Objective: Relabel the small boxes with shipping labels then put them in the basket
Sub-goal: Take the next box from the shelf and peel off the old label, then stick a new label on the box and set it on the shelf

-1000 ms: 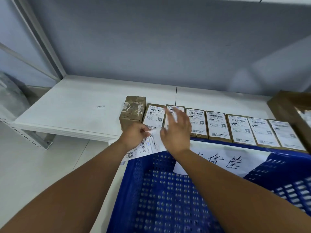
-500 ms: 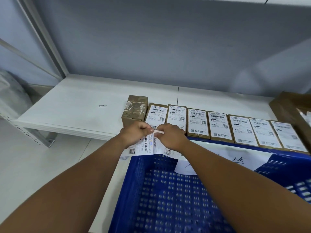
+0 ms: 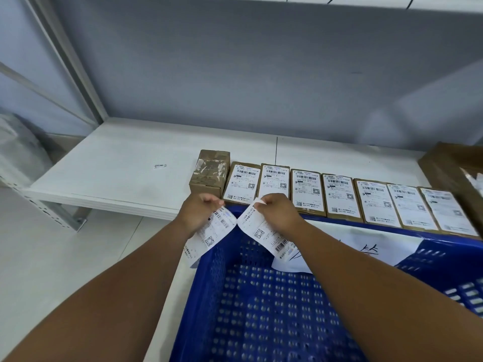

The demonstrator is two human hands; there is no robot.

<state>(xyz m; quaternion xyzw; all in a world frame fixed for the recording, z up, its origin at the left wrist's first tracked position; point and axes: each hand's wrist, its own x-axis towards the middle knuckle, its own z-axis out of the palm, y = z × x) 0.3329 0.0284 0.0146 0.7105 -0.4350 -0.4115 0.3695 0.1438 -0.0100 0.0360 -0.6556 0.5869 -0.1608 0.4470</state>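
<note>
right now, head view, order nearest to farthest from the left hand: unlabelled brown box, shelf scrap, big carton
1. unlabelled brown box, just beyond the left hand
2. shelf scrap, farther back-left
3. big carton, far right edge

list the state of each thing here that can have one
left hand: pinches one label sheet
right hand: pinches the other sheet, spread from the first in a V
leftmost box: taped, no label
seven boxes beside it: labelled, flat in a row
basket: no boxes seen inside
</note>
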